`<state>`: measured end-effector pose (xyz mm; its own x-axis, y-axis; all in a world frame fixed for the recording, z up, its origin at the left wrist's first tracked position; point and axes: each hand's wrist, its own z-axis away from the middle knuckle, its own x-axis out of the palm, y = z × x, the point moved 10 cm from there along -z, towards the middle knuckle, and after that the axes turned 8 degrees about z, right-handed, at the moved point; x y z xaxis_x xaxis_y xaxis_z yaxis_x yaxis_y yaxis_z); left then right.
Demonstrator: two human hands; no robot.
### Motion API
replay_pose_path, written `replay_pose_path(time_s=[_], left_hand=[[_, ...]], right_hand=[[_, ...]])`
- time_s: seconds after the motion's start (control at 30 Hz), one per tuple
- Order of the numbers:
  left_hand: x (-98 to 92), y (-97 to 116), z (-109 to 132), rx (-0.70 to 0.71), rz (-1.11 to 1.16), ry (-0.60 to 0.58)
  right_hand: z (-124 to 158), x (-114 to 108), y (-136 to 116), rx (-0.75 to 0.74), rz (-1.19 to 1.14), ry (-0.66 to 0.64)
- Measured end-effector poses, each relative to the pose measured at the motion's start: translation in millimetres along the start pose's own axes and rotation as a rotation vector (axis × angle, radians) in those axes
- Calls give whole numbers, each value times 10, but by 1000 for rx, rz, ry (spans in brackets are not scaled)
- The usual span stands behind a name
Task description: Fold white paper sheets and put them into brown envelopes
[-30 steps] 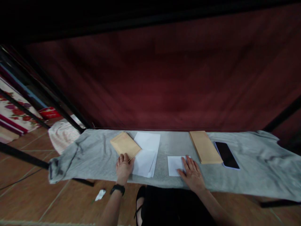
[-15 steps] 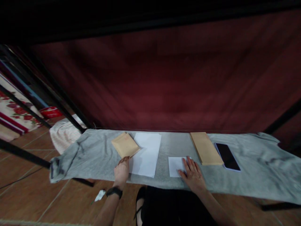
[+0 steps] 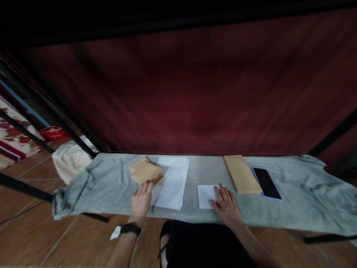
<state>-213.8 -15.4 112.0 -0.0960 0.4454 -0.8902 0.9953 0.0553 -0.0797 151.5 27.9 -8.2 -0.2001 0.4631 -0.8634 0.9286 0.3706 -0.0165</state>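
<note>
My left hand is closed on the near edge of several brown paper envelopes, which look fanned apart at that corner. Under their right side lies a stack of white paper sheets. My right hand rests flat, fingers spread, on the right part of a small white piece of paper. To the right of that hand is a thick pile of long brown envelopes, touching or nearly touching a dark-screened phone.
A grey cloth covers the narrow bench surface. Behind it hangs a dark red curtain, framed by black metal bars. A striped cloth sits at the left end. On the tiled floor lies a crumpled white scrap.
My left hand has lifted and bent the near corner of the brown envelopes, so their edges now show separated. My right hand stays on the small paper. The view has shifted slightly.
</note>
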Motion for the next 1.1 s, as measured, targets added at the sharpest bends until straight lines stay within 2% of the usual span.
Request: replay_pose_path(time_s=[0.13,0.27,0.57,0.7,0.8,0.97,1.1], left_hand=[[-74,209,-8,114,4,60],[-35,388,7,188,53,53],[44,497,28,152,150,36],[15,643,33,216,181,49],[-32,938,52,287,213,44],[-7,1673,196,403,293,-25],[39,2098,331,417,366,-37]], right_hand=[[-4,20,8,15,2,-28],[-12,45,9,29,17,-73],[-35,6,-10,38,35,-86],[-59,-32,-23,43,56,-105],[-69,-55,-27,44,40,-104],[-73,-73,9,73,-45,-106],[-106,-150,63,140,-259,-95]])
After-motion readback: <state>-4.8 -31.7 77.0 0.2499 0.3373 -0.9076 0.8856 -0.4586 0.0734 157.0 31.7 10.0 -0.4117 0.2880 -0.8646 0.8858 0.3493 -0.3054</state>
